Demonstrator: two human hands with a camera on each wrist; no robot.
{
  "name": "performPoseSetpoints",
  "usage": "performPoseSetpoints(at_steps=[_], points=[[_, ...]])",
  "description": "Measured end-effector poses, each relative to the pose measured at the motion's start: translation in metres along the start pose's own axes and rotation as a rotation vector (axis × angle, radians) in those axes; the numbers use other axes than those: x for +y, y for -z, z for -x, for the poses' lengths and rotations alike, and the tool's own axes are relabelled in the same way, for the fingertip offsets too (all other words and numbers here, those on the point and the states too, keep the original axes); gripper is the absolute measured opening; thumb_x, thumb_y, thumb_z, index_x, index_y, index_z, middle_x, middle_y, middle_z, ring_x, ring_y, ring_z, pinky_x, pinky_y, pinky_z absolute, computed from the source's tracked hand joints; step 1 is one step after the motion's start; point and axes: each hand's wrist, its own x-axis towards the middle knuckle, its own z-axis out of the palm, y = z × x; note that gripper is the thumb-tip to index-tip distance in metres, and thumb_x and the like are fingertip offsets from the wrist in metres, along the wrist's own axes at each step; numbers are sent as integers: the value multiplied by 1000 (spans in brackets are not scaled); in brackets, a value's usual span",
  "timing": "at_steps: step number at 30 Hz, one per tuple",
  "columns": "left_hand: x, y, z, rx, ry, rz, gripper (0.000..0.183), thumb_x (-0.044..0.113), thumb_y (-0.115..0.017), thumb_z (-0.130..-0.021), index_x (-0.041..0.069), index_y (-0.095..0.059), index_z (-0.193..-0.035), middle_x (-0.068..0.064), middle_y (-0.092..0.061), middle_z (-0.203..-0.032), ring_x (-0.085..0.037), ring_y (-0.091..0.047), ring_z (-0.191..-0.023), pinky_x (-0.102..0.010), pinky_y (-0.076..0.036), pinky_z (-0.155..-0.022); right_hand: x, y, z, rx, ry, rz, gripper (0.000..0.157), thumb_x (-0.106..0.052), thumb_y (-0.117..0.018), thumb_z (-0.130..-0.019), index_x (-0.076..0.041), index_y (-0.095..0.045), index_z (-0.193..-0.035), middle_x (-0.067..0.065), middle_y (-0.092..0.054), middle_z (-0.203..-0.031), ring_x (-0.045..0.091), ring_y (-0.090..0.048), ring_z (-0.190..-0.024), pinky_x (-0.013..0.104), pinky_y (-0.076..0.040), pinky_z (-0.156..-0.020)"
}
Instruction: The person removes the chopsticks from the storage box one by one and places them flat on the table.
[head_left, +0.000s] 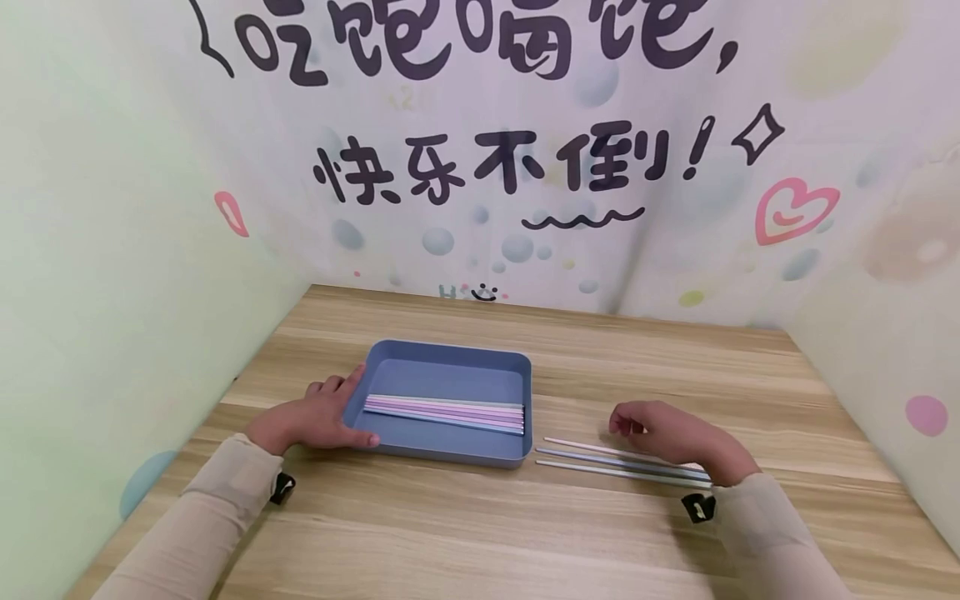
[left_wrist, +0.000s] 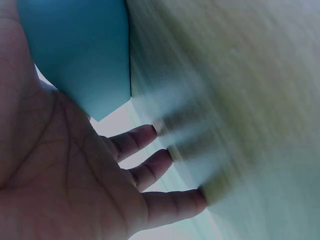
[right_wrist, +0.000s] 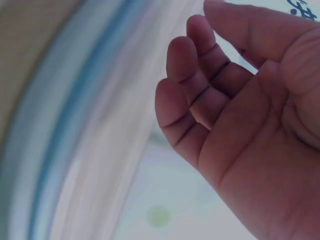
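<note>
A blue-grey rectangular tray [head_left: 450,379] lies on the wooden table. My left hand [head_left: 322,417] rests at its left front corner, thumb along the front wall. In the left wrist view, three straight fingers [left_wrist: 172,206] reach down past the tray [left_wrist: 80,50] to the table. Inside lies a row of pink, white and bluish chopsticks [head_left: 446,411]. To the right of the tray, three pale chopsticks [head_left: 585,457] lie side by side on the table. Over their right part my right hand [head_left: 667,433] hovers, loosely curled with nothing in it; it hides part of them.
Behind the table [head_left: 450,533] hangs a printed backdrop [head_left: 420,267] with black lettering. Pale walls close in the left [head_left: 90,292] and right sides. Dark wrist mounts [head_left: 699,507] sit below both wrists.
</note>
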Motion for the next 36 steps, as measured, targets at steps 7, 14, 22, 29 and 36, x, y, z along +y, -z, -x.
performPoseSetpoints(at_steps=[7, 14, 22, 29, 36], points=[[-3, 0, -1, 1, 2, -1, 125, 69, -69, -79, -3, -2, -157, -37, -27, -146, -56, -30, -128, -65, -34, -98, -18, 6, -23, 19, 25, -6, 19, 8, -57, -91, -5, -64, -103, 3, -63, -93, 11, -53, -82, 32, -47, -73], [-6, -1, -2, 6, -13, 0, 125, 70, -69, -79, -2, -2, -157, -37, -27, -147, -57, -30, -128, -66, -33, -99, -39, 5, -56, 9, 15, -14, 19, 7, -60, -92, -8, -65, -104, 7, -64, -95, 13, -54, -82, 34, -48, -75], [-4, 0, -1, 8, 2, 7, 127, 70, -70, -77, -1, -3, -157, -36, -28, -146, -55, -31, -127, -65, -35, -97, -59, -2, -91, 3, 45, -54, 16, 4, -59, -94, -7, -65, -103, 0, -60, -89, 15, -53, -82, 33, -46, -74], [-2, -3, -3, 7, 3, 2, 126, 69, -71, -77, 0, -3, -158, -35, -29, -146, -54, -32, -127, -64, -36, -97, -75, -7, -115, 0, 54, -75, 17, 1, -59, -95, -12, -65, -103, 4, -64, -96, 16, -55, -85, 34, -47, -77], [0, -2, -2, 7, 3, -3, 125, 68, -71, -78, -1, -4, -157, -36, -29, -145, -56, -32, -127, -64, -35, -97, -92, -8, -143, -26, 59, -72, 16, -2, -60, -97, -14, -66, -106, 1, -63, -94, 16, -54, -84, 33, -47, -75]])
